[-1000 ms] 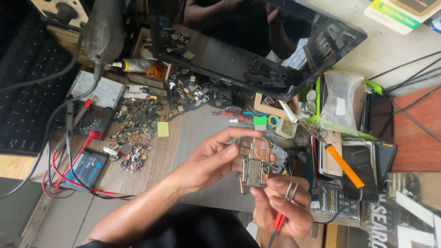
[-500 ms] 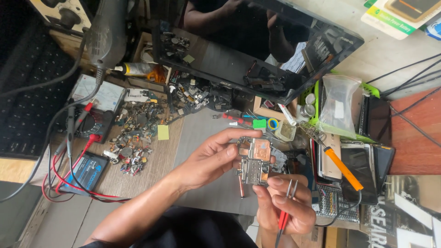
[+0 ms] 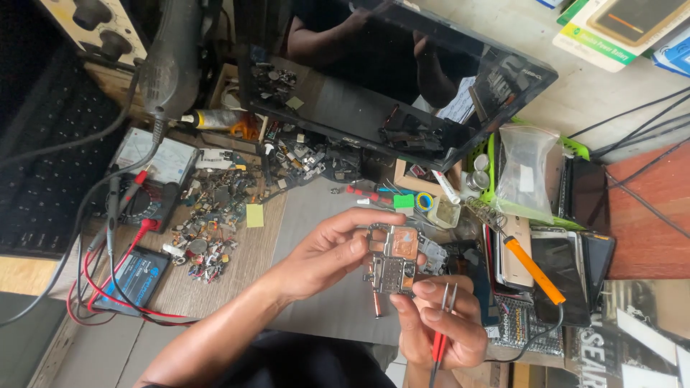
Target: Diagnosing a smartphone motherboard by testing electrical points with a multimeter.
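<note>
Tilted a little more toward the camera than 1 second ago: circuit board (image 3: 394,260), copper-coloured shield patch now facing up, position over the grey mat (image 3: 316,302) otherwise nearly unchanged. Held between 2 hands, near the front edge of the desk (image 3: 237,269), lifted off the surface and apart from it.

Left hand (image 3: 327,251) curled around the board's left side, thumb and forefinger closed on its upper edge, remaining fingers spread loosely behind. Right hand (image 3: 438,323) pinching the board's lower corner with thumb and forefinger, while clamping red-handled tweezers (image 3: 442,327) against the palm, tips pointing up beside the board (not touching any component, as far as can be told). Both grips firm, neither hand open.

Reads as inspection rather than probing: board being turned for a better look, tweezers parked.

Toward the left edge of the desk, scattered small parts (image 3: 215,230), a multimeter (image 3: 147,197) with red and black leads, a blue battery pack (image 3: 133,276). Toward the right edge, an orange-handled soldering iron (image 3: 532,269) lying across phones (image 3: 553,276). Along the back edge, a dark open laptop (image 3: 402,108).
</note>
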